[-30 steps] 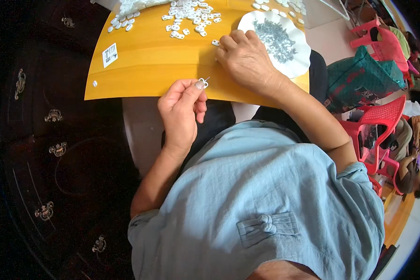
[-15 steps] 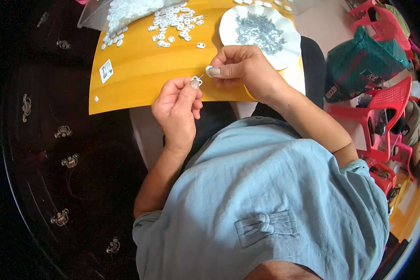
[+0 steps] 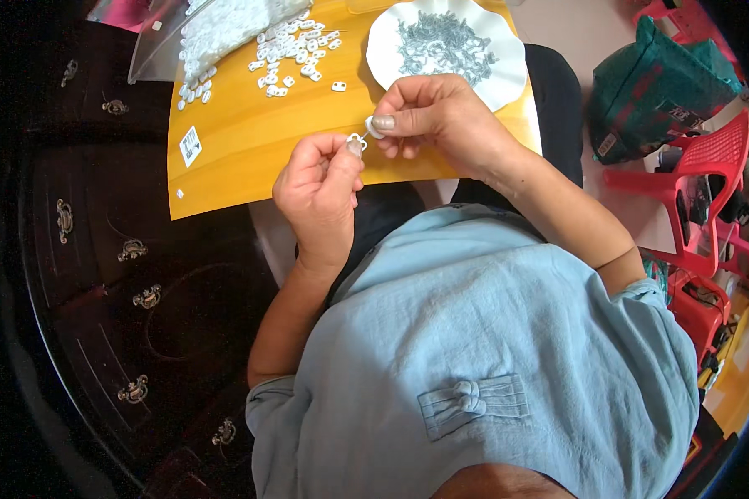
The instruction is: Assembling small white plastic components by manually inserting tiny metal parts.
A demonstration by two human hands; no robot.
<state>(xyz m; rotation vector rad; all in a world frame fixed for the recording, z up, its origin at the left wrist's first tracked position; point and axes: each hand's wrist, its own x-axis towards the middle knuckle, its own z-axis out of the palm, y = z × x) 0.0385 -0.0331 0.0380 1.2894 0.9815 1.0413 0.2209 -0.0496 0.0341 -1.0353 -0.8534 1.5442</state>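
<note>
Over the near edge of the yellow tabletop (image 3: pixel 250 158), my left hand (image 3: pixel 318 195) pinches a small white plastic clip (image 3: pixel 356 138) with looped edges between thumb and finger. A thin metal pin sticks out of it toward the right. My right hand (image 3: pixel 449 121) grips a small white oval piece (image 3: pixel 371 128) by thumb and forefinger, and this piece meets the pin's tip. How far the pin goes in is too small to tell. Just beyond my right hand stands a white scalloped dish (image 3: pixel 512 71) heaped with small grey metal pieces (image 3: pixel 445 46).
Loose white two-holed pieces (image 3: pixel 295 50) lie beyond my hands, beside a clear container (image 3: pixel 154 50) of more white pieces. A dark drawer cabinet (image 3: pixel 100 200) stands at the left. To the right are a green bag (image 3: pixel 649 91) and red plastic chairs (image 3: pixel 699 183).
My hands have come together: the oval piece in my right hand, apart from the pin before, now meets its tip. The whole view has shifted slightly.
</note>
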